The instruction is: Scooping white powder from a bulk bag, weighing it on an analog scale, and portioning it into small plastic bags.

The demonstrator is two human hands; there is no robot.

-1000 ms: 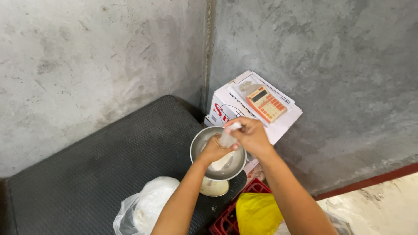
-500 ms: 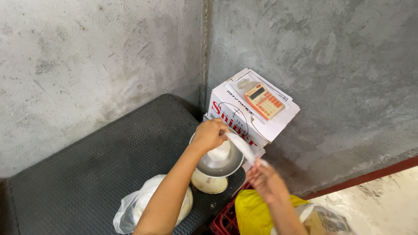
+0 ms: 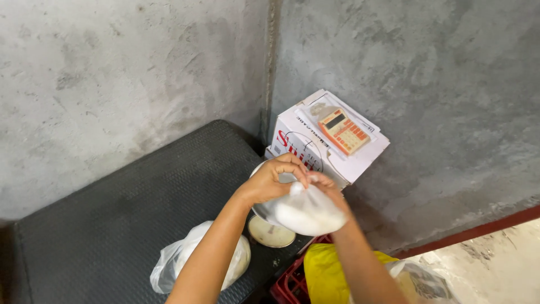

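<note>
Both of my hands are pinched together on the neck of a small clear plastic bag (image 3: 306, 213) packed with something white and powdery or grainy. My left hand (image 3: 277, 179) curls over the top with the fingertips squeezed on the gathered film, and my right hand (image 3: 329, 188) comes up from underneath, mostly hidden behind the bulging, rounded bag, its fingers meeting the left at the twist. The bag hangs taut and smooth, just above a dull steel bowl (image 3: 260, 211), of which only a sliver of rim shows behind my left wrist. Under the bowl sits a round, pale dial or base (image 3: 271, 233), cream with a darker ring.

All of this rests on a black rubbery mat (image 3: 129, 225) with a fine dotted grain, running off to the left. Near me on that mat lies a thin crumpled white plastic bag (image 3: 194, 262), soft and half full.

Farther away, to the right, in the corner, stands a white cardboard box (image 3: 306, 143) with red lettering and a thin circular outline on its near face. On its lid lies an orange and cream calculator (image 3: 343, 130), tilted, over some loose white paper.

Near right, I see a red plastic crate (image 3: 289, 284) and a yellow bag (image 3: 326, 276), glossy and wrinkled. Rough grey cement walls (image 3: 140, 79) meet at the corner.
</note>
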